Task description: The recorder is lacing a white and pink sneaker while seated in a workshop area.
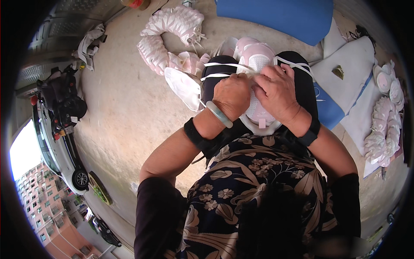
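Observation:
A pink and white shoe upper lies across my lap, its mesh tongue facing up. Over its middle my left hand is closed in a fist, pinching a white shoelace where the lace meets the upper. My right hand rests against the other side of the lacing, fingers bent and fingertips drawn together; what they grip is hidden. Another white lace trails over my right knee. Beside my left knee hangs a white fabric piece.
A curved row of nested pink and white uppers lies on the concrete floor ahead-left. More uppers sit at the right by white sheets and a blue sheet. A parked scooter and white car stand at left.

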Tool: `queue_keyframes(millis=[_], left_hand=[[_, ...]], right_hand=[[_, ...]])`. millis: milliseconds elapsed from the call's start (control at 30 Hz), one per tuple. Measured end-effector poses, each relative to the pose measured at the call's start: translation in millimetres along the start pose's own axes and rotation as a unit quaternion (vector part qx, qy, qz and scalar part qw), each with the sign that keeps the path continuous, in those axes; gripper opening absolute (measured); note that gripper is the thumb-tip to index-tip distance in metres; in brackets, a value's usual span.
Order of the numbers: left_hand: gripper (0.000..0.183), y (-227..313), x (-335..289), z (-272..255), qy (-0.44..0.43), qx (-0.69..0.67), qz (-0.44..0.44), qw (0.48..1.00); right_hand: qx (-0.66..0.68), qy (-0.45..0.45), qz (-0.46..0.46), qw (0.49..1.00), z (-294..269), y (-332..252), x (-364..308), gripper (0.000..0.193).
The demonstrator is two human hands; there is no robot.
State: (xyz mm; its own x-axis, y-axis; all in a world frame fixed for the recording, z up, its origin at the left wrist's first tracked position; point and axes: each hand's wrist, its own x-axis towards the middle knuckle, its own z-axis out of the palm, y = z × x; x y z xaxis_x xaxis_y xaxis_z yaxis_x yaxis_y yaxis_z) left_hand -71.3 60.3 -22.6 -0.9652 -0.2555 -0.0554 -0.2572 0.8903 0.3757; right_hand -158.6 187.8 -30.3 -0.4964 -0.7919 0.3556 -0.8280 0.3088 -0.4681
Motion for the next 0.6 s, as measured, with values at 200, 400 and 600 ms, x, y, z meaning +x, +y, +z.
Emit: queue_keyframes(millis=[200,400,600], left_hand=[[0.014,-7.2,1.3,2.8,0.050,-0.123,0.042,0.990],[0.016,-5.8,17.6,6.9,0.020,-0.088,0.071,0.993],[0.015,-1.8,35.0,6.5,0.022,-0.097,0.081,0.992]], right_hand=[[-0.060,0.020,-0.025,0.998,2.9,6.1,-2.9,0.017],[-0.101,0.064,-0.071,0.990,9.0,24.3,-1.8,0.018],[-0.092,0.057,-0.116,0.987,3.0,43.0,8.9,0.018]])
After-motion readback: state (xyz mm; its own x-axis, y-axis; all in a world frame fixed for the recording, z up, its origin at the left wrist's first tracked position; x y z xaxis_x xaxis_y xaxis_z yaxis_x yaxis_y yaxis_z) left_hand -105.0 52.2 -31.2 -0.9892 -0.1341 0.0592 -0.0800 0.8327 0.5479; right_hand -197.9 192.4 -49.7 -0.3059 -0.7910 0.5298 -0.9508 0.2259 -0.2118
